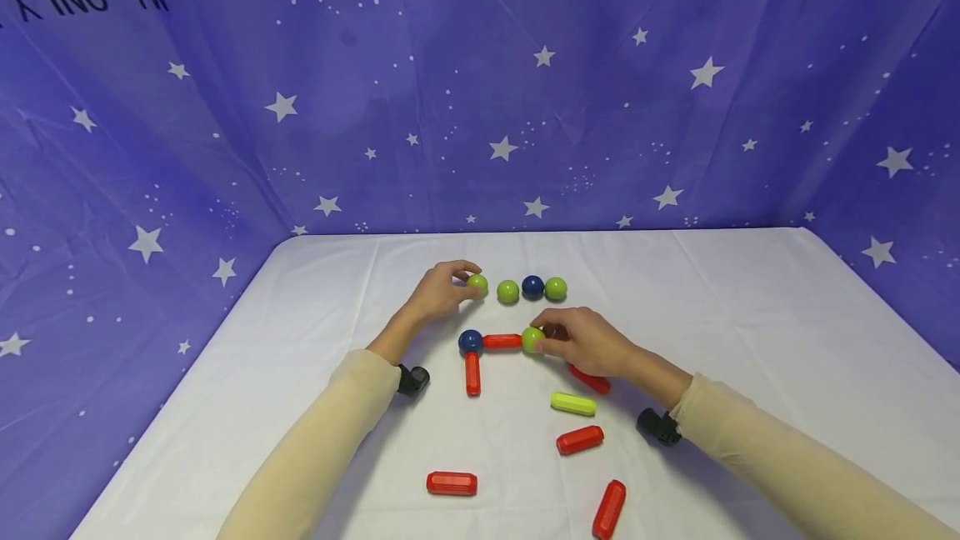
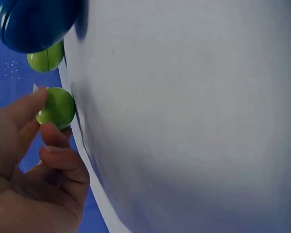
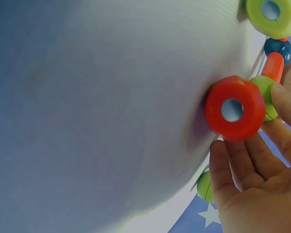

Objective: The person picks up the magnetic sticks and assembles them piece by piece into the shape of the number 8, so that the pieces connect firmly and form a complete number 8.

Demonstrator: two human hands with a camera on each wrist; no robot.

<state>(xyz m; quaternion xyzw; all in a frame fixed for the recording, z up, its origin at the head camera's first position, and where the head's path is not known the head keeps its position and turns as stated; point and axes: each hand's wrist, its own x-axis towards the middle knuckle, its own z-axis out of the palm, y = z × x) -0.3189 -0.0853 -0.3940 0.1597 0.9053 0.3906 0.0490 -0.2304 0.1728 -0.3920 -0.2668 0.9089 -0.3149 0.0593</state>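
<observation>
My left hand (image 1: 441,292) pinches a green ball (image 1: 477,285) at the left end of a row of balls on the white table. To its right in that row are a second green ball (image 1: 507,292), a dark blue ball (image 1: 532,287) and another green one. Nearer to me, my right hand (image 1: 588,342) holds a green ball (image 1: 532,340) between thumb and fingers. That ball touches the end of a red stick (image 1: 502,342), whose other end meets a blue ball (image 1: 471,342). From this blue ball a second red stick (image 1: 472,374) points toward me.
A red stick (image 1: 590,379) lies partly hidden below the right hand. Closer to me lie a yellow-green stick (image 1: 573,404), a red stick (image 1: 580,440), another red stick (image 1: 609,510) and, to the left, a red stick (image 1: 452,483). A starry blue curtain (image 1: 450,190) hangs behind the table.
</observation>
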